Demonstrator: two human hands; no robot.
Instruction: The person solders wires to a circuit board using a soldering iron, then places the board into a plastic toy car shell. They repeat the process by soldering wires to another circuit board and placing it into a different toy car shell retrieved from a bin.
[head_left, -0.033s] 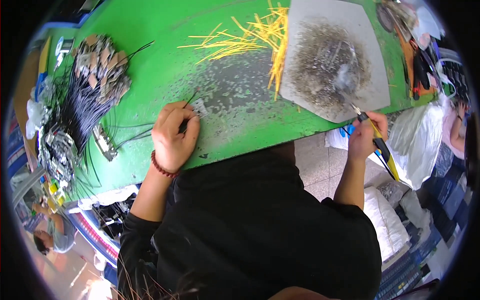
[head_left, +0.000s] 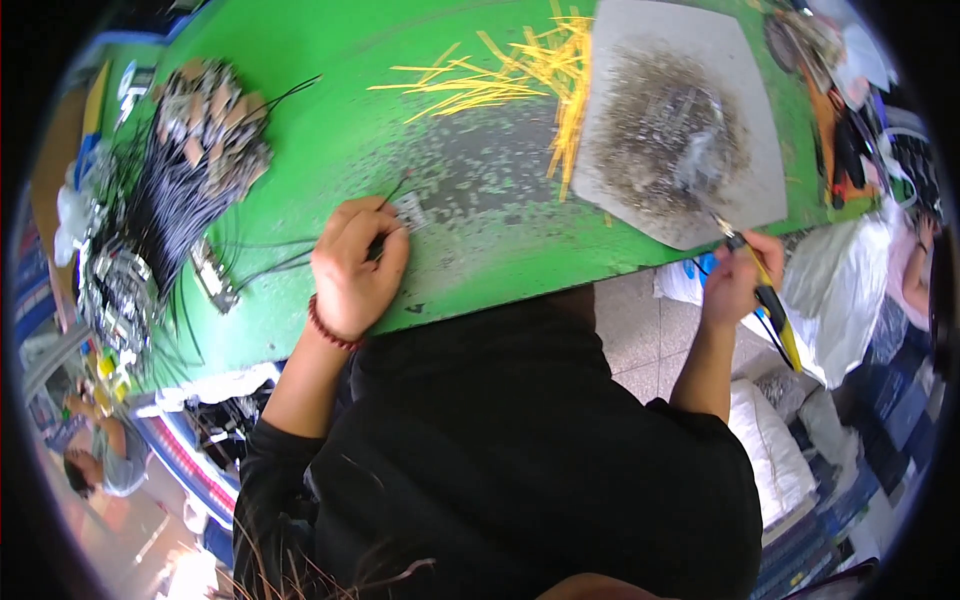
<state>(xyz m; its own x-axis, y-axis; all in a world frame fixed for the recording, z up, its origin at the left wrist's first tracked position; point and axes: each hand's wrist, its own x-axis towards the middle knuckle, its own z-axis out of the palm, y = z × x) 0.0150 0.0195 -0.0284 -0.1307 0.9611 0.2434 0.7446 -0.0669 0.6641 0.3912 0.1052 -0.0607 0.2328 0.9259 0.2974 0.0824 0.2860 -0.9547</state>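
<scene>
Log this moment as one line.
Left hand: holding black wire | Right hand: holding soldering iron, tip over grey sheet | Green table: yellow strips left of sheet

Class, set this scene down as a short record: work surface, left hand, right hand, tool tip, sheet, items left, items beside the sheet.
Work surface: green bench, worn grey in patches
Left hand: pinching a thin black wire
Right hand: gripping a yellow-and-black pen-like tool
Tool tip: by the sheet's near edge; contact unclear
Sheet: grey sheet, darkly soiled in the middle
Items left: bundle of black wires
Beside the sheet: loose yellow strips
</scene>
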